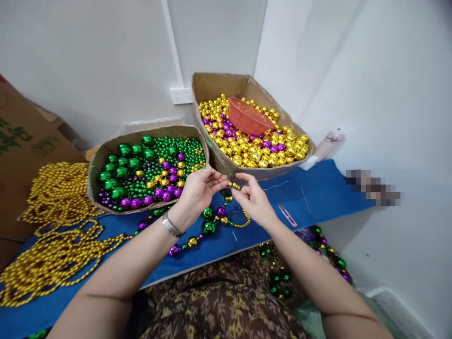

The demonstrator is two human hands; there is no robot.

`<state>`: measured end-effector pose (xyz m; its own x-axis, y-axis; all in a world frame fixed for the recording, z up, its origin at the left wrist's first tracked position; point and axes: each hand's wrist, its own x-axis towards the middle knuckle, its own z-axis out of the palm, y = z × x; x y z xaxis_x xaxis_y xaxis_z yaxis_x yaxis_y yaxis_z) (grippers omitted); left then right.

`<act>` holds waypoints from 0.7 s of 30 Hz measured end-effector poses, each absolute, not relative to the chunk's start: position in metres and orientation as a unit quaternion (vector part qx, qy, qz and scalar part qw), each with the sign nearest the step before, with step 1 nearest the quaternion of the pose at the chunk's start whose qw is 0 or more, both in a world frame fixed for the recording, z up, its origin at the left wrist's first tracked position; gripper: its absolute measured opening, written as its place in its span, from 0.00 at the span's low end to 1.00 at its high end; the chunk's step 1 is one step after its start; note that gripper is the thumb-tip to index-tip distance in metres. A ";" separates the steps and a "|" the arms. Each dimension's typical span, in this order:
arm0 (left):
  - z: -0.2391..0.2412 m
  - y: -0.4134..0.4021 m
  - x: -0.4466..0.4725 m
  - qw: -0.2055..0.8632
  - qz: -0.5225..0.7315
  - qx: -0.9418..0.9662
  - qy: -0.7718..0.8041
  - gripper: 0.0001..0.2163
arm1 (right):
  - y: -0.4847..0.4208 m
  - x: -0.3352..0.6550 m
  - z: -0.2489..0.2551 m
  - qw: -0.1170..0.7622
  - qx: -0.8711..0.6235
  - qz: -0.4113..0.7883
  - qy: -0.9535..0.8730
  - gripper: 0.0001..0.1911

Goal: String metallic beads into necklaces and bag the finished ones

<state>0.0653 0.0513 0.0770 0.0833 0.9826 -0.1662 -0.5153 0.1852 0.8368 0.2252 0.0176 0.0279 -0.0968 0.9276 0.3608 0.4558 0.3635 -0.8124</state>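
Observation:
Over the blue table, my left hand [202,187] and my right hand [254,200] meet with fingertips close together, both pinched around a strand of small gold beads [231,185]. Below my fingers the strand curves round and joins a garland of green, purple and gold beads [209,227] lying on the table. A thin pale thread [278,184] runs off to the right from near my right hand. Pink-handled thread snips [287,215] lie to the right of that hand.
A box of green, purple and gold beads [92,181] stands behind my left hand. Another box [310,157] holds gold and purple beads with a red basket [247,117]. Gold bead strands [56,256] pile up at left. A blue cloth [332,188] covers the table.

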 end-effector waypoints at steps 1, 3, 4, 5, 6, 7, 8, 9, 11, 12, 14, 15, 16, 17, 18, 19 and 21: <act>0.076 0.051 0.065 0.669 0.555 0.314 0.381 0.07 | 0.020 0.226 0.026 0.435 -0.500 0.258 -0.703 0.15; 0.073 0.050 0.065 0.666 0.545 0.334 0.384 0.08 | 0.024 0.228 0.022 0.418 -0.507 0.186 -0.731 0.11; 0.071 0.049 0.064 0.663 0.540 0.345 0.388 0.08 | 0.025 0.228 0.020 0.415 -0.510 0.124 -0.744 0.11; 0.070 0.049 0.064 0.658 0.534 0.358 0.392 0.09 | 0.027 0.228 0.017 0.411 -0.510 0.054 -0.754 0.11; 0.068 0.049 0.064 0.651 0.530 0.371 0.396 0.10 | 0.028 0.228 0.014 0.403 -0.507 -0.015 -0.762 0.11; 0.066 0.049 0.063 0.642 0.528 0.386 0.401 0.10 | 0.030 0.227 0.011 0.391 -0.503 -0.075 -0.768 0.11; 0.064 0.050 0.063 0.631 0.525 0.402 0.405 0.11 | 0.031 0.226 0.008 0.376 -0.499 -0.120 -0.771 0.11; 0.062 0.050 0.062 0.620 0.524 0.419 0.407 0.11 | 0.032 0.225 0.005 0.363 -0.497 -0.152 -0.774 0.11; 0.058 0.052 0.062 0.600 0.517 0.453 0.409 0.12 | 0.034 0.223 0.000 0.352 -0.495 -0.187 -0.772 0.12; 0.056 0.053 0.061 0.593 0.511 0.469 0.410 0.13 | 0.036 0.223 -0.001 0.350 -0.496 -0.196 -0.770 0.12; 0.053 0.054 0.060 0.581 0.489 0.503 0.412 0.13 | 0.039 0.222 -0.003 0.351 -0.496 -0.212 -0.765 0.12; 0.052 0.055 0.059 0.576 0.476 0.520 0.414 0.13 | 0.040 0.221 -0.003 0.352 -0.491 -0.223 -0.765 0.12; 0.051 0.057 0.058 0.569 0.462 0.537 0.417 0.14 | 0.042 0.221 -0.003 0.353 -0.483 -0.238 -0.765 0.11; 0.050 0.058 0.057 0.563 0.448 0.552 0.422 0.14 | 0.043 0.221 -0.003 0.352 -0.472 -0.256 -0.766 0.10; 0.049 0.059 0.056 0.559 0.432 0.564 0.427 0.14 | 0.045 0.221 -0.004 0.352 -0.459 -0.276 -0.767 0.10; 0.049 0.061 0.055 0.560 0.415 0.572 0.433 0.14 | 0.047 0.221 -0.004 0.352 -0.446 -0.296 -0.768 0.09; 0.048 0.064 0.053 0.569 0.384 0.580 0.438 0.14 | 0.051 0.221 -0.006 0.355 -0.428 -0.320 -0.767 0.09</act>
